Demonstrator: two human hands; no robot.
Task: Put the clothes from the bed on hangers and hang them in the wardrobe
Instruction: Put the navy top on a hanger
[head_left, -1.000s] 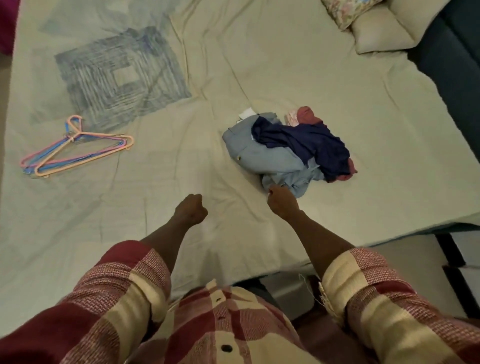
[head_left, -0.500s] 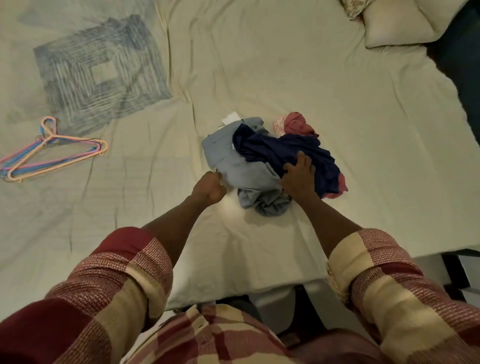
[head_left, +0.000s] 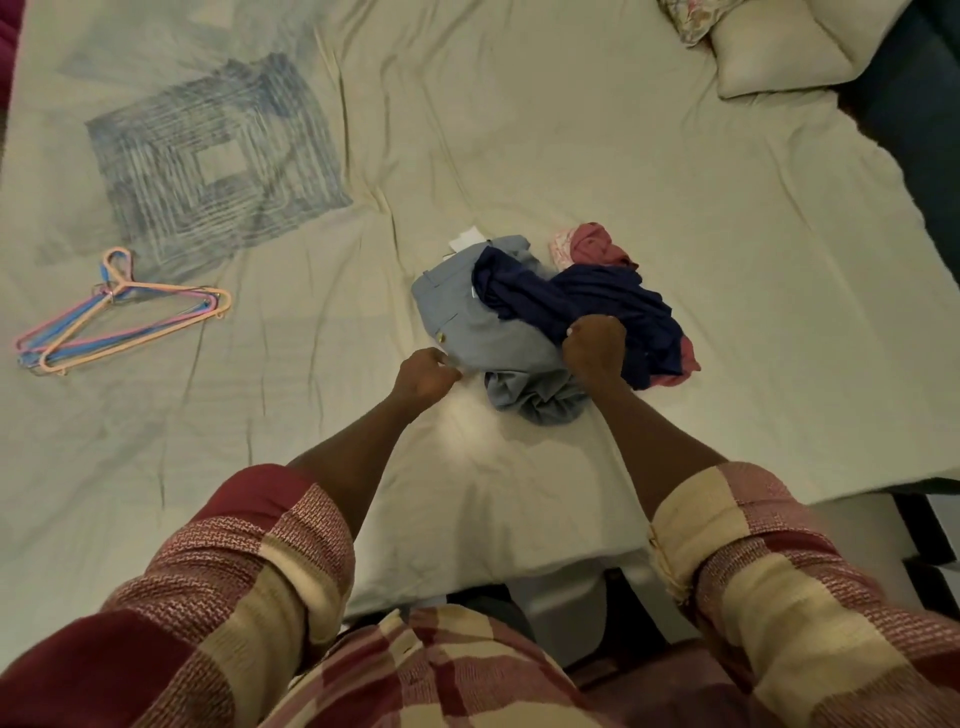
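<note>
A small heap of clothes lies in the middle of the bed (head_left: 571, 130): a light blue garment (head_left: 483, 332) underneath, a navy blue garment (head_left: 587, 296) on top and a pink-red garment (head_left: 597, 247) at the back. My right hand (head_left: 592, 348) is closed on the near edge of the navy garment. My left hand (head_left: 426, 374) is curled at the left edge of the light blue garment, touching it. A bunch of pink, orange and blue plastic hangers (head_left: 119, 322) lies far left on the sheet.
The pale green sheet has a blue square print (head_left: 213, 161) at the upper left. Two pillows (head_left: 779, 47) sit at the top right, beside a dark surface (head_left: 914, 130). The bed's near edge runs below my arms, with floor to the right.
Both hands have reached forward from the near sheet to the heap. The right hand went from lying flat on the navy garment to closing on its edge.
</note>
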